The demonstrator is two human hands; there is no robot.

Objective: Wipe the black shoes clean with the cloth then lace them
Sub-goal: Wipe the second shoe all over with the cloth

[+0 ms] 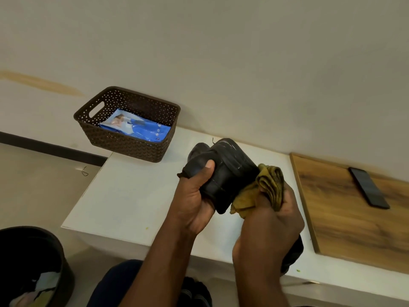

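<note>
White worktop [137,196] spreads out under me, with a wooden board [354,218] lying on its right side and a dark phone [368,187] resting on that board. Far left on the worktop sits a brown woven basket [124,142] holding a blue packet [141,129]. Down at the near left corner there's a dark bin [62,262] on the floor. Up above the worktop, my left hand [194,200] grips the black shoe [223,171], thumb curled over it. My right hand [270,231] is clenched around the yellow cloth [265,187], which presses against the shoe's right side.
</note>
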